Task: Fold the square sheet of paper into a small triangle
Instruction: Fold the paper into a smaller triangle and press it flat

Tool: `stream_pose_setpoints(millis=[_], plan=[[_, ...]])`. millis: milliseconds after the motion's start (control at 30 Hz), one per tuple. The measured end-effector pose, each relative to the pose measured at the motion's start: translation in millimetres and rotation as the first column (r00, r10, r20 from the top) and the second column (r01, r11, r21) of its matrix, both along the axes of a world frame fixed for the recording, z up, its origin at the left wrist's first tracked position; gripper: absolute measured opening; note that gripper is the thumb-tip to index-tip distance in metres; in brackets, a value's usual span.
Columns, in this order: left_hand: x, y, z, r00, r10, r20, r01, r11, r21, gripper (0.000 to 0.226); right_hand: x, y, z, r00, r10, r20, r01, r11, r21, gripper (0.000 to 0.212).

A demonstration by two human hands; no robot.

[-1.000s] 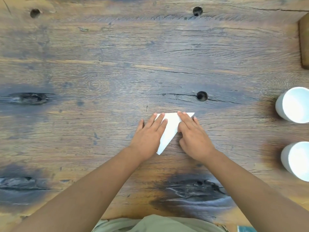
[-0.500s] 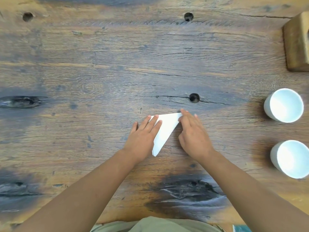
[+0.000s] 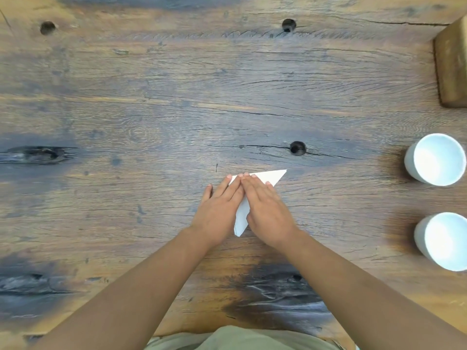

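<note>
Worn wooden table [image 3: 126,223], near edge first: my left hand [image 3: 218,210] and right hand [image 3: 267,213] lie flat, fingers straight, side by side on the folded paper [image 3: 271,176]. They grip nothing and press down to set the crease, I judge. Off right, white cups [image 3: 436,159]; farther, a wooden block [image 3: 452,64].

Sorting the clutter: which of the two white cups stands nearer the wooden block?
The cup farther from the person; the wooden block lies beyond it. The other cup sits closer to the person, cut by the right edge.
</note>
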State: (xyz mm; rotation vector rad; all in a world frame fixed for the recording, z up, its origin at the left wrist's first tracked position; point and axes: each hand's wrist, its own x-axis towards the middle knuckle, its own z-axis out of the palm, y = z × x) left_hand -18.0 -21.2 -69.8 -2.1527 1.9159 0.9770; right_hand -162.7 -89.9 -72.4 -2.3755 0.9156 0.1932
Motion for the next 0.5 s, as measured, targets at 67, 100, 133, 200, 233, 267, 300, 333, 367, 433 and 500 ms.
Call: stream_pose_setpoints(millis=[67, 100, 133, 200, 233, 267, 300, 333, 367, 433, 500], plan=[[0.1, -0.2, -0.2, 1.0, -0.002, 0.001, 0.002, 1.0, 0.0, 0.088, -5.2, -3.2, -0.7, 1.0, -0.005, -0.018, 0.004, 1.0, -0.017, 0.078], [0.5, -0.2, -0.6, 1.0, -0.008, 0.004, 0.008, 1.0, 0.0, 0.088, -8.6, -5.7, -1.1, 1.0, -0.012, -0.028, 0.011, 0.999, -0.031, 0.077], [0.4, 0.1, -1.1, 1.0, -0.011, 0.007, 0.011, 1.0, 0.001, 0.087, -13.0, -8.4, -1.5, 0.999, -0.021, -0.039, 0.019, 0.999, -0.043, 0.075], [0.2, 1.0, -1.8, 1.0, -0.014, 0.011, 0.013, 1.0, 0.004, 0.087, -22.6, -14.0, -1.9, 0.997, -0.058, -0.056, 0.055, 0.997, -0.055, 0.072], [0.0, 1.4, -1.8, 1.0, -0.014, 0.014, 0.014, 1.0, 0.003, 0.088, -27.6, -16.8, -1.7, 0.995, -0.077, -0.063, 0.074, 0.995, -0.06, 0.072], [-0.3, 1.4, -1.6, 1.0, -0.013, 0.016, 0.013, 1.0, 0.001, 0.088, -32.2, -19.4, -1.5, 0.993, -0.094, -0.069, 0.089, 0.994, -0.066, 0.073], [-0.8, 1.4, -1.1, 1.0, -0.011, 0.015, 0.011, 1.0, 0.003, 0.089, -36.0, -21.7, -1.3, 0.992, -0.107, -0.074, 0.102, 0.992, -0.072, 0.073], [-1.5, 1.2, -0.2, 1.0, -0.008, 0.011, 0.007, 1.0, 0.007, 0.089, -39.3, -23.8, -0.9, 0.99, -0.116, -0.079, 0.11, 0.991, -0.078, 0.074], [-2.1, 0.9, 0.5, 1.0, -0.004, 0.007, 0.004, 1.0, 0.009, 0.09, -41.8, -25.6, -0.3, 0.989, -0.124, -0.086, 0.117, 0.99, -0.082, 0.074], [-2.7, 0.1, 1.7, 1.0, -0.002, 0.011, 0.001, 1.0, 0.009, 0.091, -45.3, -28.6, 0.6, 0.984, -0.143, -0.102, 0.135, 0.987, -0.088, 0.075], [-3.1, -0.6, 2.8, 1.0, 0.003, 0.006, -0.003, 1.0, 0.013, 0.09, -48.2, -30.9, 1.2, 0.981, -0.157, -0.116, 0.148, 0.985, -0.085, 0.075]])
